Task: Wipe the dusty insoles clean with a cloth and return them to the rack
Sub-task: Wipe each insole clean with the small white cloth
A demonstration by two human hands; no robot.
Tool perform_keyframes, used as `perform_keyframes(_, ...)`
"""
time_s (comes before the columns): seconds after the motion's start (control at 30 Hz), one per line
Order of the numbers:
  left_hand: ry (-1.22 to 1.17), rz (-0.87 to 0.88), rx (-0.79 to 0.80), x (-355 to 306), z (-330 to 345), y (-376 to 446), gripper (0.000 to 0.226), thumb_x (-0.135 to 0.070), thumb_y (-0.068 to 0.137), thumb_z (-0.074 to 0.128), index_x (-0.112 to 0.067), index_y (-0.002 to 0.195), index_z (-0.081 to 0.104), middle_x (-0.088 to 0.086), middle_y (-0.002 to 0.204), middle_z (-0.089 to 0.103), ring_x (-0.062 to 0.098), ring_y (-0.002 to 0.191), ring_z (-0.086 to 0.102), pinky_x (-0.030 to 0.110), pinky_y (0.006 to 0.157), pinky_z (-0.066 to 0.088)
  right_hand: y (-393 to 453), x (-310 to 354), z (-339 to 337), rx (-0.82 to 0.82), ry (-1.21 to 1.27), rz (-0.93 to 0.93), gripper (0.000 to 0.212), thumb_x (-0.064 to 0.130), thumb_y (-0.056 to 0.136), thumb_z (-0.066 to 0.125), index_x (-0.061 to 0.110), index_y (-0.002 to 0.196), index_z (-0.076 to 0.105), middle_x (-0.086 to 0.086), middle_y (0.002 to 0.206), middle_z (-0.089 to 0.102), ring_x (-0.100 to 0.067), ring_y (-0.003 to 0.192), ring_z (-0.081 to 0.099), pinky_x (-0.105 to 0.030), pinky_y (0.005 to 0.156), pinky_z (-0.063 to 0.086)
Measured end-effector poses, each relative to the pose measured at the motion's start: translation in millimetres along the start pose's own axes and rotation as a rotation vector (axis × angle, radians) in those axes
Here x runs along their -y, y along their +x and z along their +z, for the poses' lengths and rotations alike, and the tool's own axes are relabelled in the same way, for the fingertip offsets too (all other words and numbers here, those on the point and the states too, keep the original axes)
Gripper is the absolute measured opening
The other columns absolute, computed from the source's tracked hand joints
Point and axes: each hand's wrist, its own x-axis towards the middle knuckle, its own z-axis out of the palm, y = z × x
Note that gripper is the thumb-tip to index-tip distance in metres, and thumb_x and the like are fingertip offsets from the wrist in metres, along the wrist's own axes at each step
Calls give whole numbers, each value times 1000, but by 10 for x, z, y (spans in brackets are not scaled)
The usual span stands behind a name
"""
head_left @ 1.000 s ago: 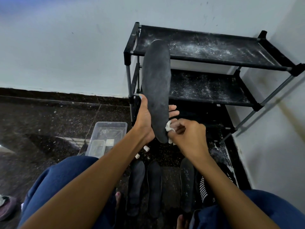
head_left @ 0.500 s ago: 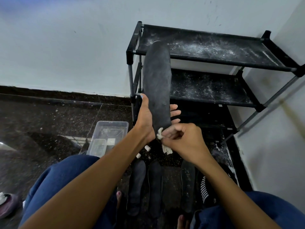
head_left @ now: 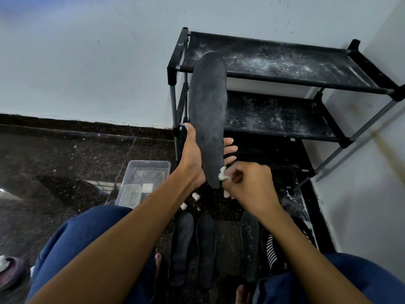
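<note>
My left hand (head_left: 194,157) holds a dark grey insole (head_left: 208,110) upright by its lower part, thumb on the left edge and fingers behind it. My right hand (head_left: 248,186) pinches a small white cloth (head_left: 223,175) against the insole's bottom end. The insole stands in front of the black rack (head_left: 285,82), whose shelves are speckled with white dust. Three more dark insoles (head_left: 206,246) lie side by side on the floor between my knees.
A clear plastic tub (head_left: 144,183) sits on the dark floor left of my left arm. Small white wads (head_left: 189,200) lie on the floor below my hands. A striped shoe (head_left: 272,251) rests right of the insoles. White walls close the back and right.
My right hand with the cloth has wiped across the insole's bottom end, left then slightly back right. The left hand keeps the insole upright in the same place.
</note>
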Motion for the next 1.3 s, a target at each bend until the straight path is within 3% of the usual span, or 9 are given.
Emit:
perform_keyframes(0.1, -7, -4, 1, -7, -1, -4, 88, -72, 88, 11, 1, 99, 61, 13, 83, 71, 28, 85, 66, 46, 86, 49, -50, 66, -26, 195, 268, 31, 15, 3, 68, 78, 17, 73, 73, 6, 65, 68, 0, 59, 62, -10, 60, 48)
perform_keyframes(0.27, -5, -11, -10, -8, 23, -28, 88, -70, 89, 12, 2, 92, 62, 16, 89, 69, 31, 90, 64, 46, 87, 48, 26, -36, -48, -30, 4, 63, 7, 13, 71, 75, 18, 76, 72, 15, 63, 63, 2, 57, 60, -4, 58, 44)
perform_keyframes(0.43, -6, -22, -13, -3, 23, -22, 88, -71, 89, 13, 3, 91, 62, 15, 86, 70, 30, 89, 64, 47, 88, 48, -13, 39, -47, 254, 399, 123, 17, 1, 69, 77, 17, 71, 73, 1, 67, 70, -7, 63, 64, -24, 67, 56)
perform_keyframes(0.6, -8, -11, -21, 13, 3, -1, 86, -70, 89, 11, -1, 90, 62, 15, 83, 71, 31, 90, 64, 48, 90, 46, 55, -51, -12, -23, 64, 57, 10, 12, 70, 77, 20, 74, 71, 10, 67, 68, -2, 61, 64, -17, 63, 53)
perform_keyframes(0.73, 0, -12, -12, 30, -46, 49, 92, -72, 88, 11, 4, 96, 62, 16, 87, 72, 31, 92, 66, 49, 91, 48, 30, 15, -40, 265, 425, 134, 15, 2, 70, 77, 15, 72, 73, 4, 64, 68, -8, 60, 63, -21, 62, 53)
perform_keyframes(0.9, 3, -1, -23, 47, -60, 75, 89, -71, 89, 12, 2, 99, 62, 18, 90, 71, 33, 93, 66, 50, 91, 48, 82, -69, -26, -40, 136, 81, 13, 9, 69, 77, 21, 71, 72, 12, 63, 66, 1, 60, 62, -9, 60, 48)
perform_keyframes(1.03, 19, -25, -28, 59, -76, 90, 95, -74, 88, 11, 6, 101, 62, 23, 102, 68, 33, 97, 66, 48, 90, 50, 40, -5, -28, 250, 452, 140, 18, 0, 70, 77, 17, 71, 73, 4, 65, 69, -5, 61, 63, -19, 63, 52)
perform_keyframes(1.2, 6, -35, -34, 21, -43, 84, 97, -74, 86, 12, 7, 110, 60, 25, 102, 67, 34, 95, 64, 47, 90, 48, 100, -90, -7, -64, 117, 79, 10, 11, 69, 76, 18, 73, 72, 12, 64, 66, 0, 59, 62, -12, 60, 49)
perform_keyframes(1.3, -3, -24, -40, 23, -66, 83, 97, -75, 86, 12, 8, 99, 62, 23, 97, 68, 33, 94, 64, 47, 90, 49, 64, -45, -18, 205, 375, 139, 14, 7, 69, 79, 19, 70, 72, 1, 69, 70, -8, 65, 65, -24, 68, 55)
